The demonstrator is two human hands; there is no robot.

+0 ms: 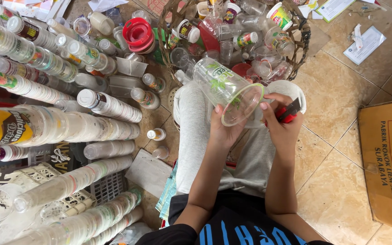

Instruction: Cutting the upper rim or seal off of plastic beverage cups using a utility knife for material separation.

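Observation:
My left hand (pixel 223 129) holds a clear plastic cup with green leaf print (pixel 225 88), tilted with its mouth toward me. My right hand (pixel 281 122) grips a small red-handled cutter (pixel 288 113) and its fingertips touch the cup's rim. Both hands are above my lap, over grey trousers (pixel 191 136). A white cup or lid (pixel 291 88) lies just behind my right hand.
A woven basket (pixel 302 41) full of loose plastic cups and bottles stands ahead. Long stacks of nested cups (pixel 69 127) lie in rows at the left over white crates (pixel 32 174). A cardboard box (pixel 386 159) sits at the right on the tiled floor (pixel 336 181).

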